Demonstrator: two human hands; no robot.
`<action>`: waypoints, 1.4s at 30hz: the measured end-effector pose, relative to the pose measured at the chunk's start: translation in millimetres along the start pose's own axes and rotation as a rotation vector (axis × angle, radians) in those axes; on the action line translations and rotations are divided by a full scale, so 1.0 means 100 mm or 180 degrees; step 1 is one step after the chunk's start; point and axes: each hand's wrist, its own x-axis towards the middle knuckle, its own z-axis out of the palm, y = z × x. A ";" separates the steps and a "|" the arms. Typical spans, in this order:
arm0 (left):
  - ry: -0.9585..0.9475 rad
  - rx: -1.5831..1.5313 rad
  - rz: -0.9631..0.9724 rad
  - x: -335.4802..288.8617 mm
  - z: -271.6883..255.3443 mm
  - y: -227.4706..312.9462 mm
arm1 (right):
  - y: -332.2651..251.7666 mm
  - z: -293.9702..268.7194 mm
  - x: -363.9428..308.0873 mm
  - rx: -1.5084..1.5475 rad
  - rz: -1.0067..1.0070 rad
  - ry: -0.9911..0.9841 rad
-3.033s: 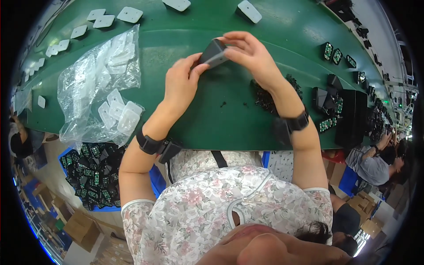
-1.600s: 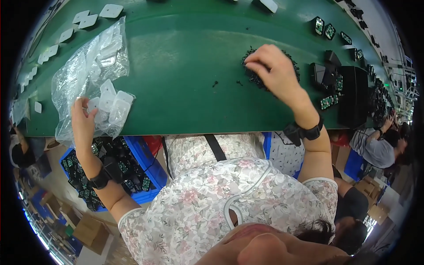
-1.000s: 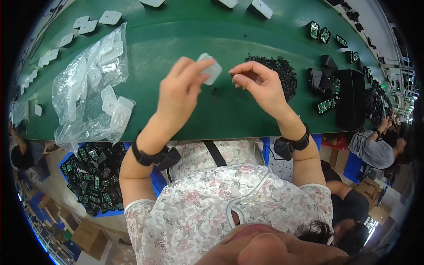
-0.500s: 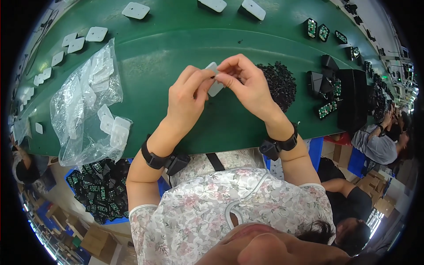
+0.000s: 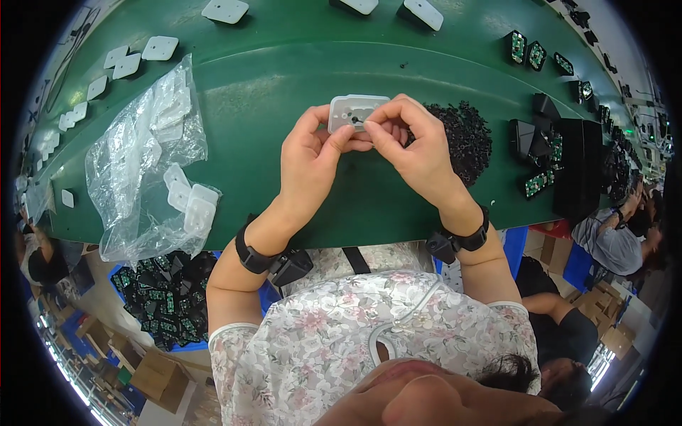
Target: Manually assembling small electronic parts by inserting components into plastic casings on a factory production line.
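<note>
glossy tbl (image 5: 270, 78), rounded wht plate (image 5: 347, 106) btwn l hand (image 5: 309, 157) & r hand (image 5: 420, 148)

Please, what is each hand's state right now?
Left hand: closed, holding the white plate.
Right hand: closed, at the plate's right side; anything pinched cannot be told.

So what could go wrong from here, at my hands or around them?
The white plastic plate, held in the left hand and touched by the right hand, might slip. The right hand could scatter the pile of small black parts close beside it. The clear plastic bag overhangs the green table, so might slide off.
</note>
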 end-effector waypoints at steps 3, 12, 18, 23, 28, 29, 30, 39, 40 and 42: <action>-0.0175 -0.0001 -0.0162 -0.02 -0.02 -0.01 | 0.00 0.03 0.00 -0.0019 0.0031 0.0104; -0.0320 0.0386 0.0616 -0.03 -0.09 -0.03 | 0.00 0.18 -0.05 0.1180 0.0621 0.0150; -0.0262 -0.0049 0.0237 -0.03 -0.06 0.06 | -0.05 0.01 0.00 -0.0255 -0.0437 0.0702; -0.0359 0.0084 0.0121 -0.03 -0.03 0.08 | 0.01 -0.05 0.03 -0.0245 -0.0220 -0.0003; -0.0452 0.0615 0.0131 -0.09 -0.10 0.07 | 0.05 -0.05 0.02 0.0586 0.0249 -0.0204; -0.0577 0.0592 0.0133 -0.08 -0.07 0.09 | 0.06 -0.07 0.01 0.0538 0.0255 -0.0086; -0.0443 0.0536 0.0071 -0.07 -0.06 0.12 | 0.08 -0.07 0.03 0.0746 0.0276 -0.0154; 0.0426 0.1921 0.0008 0.35 -0.87 0.10 | 0.11 -1.38 -0.13 -0.3714 -0.0995 -0.0480; 0.0454 0.2359 0.0053 0.39 -0.92 0.10 | 0.17 -1.62 -0.23 -0.4200 -0.0794 -0.0672; 0.0491 0.2931 0.0165 0.44 -0.96 0.07 | 0.31 -1.91 -0.37 -0.4669 -0.0145 -0.0977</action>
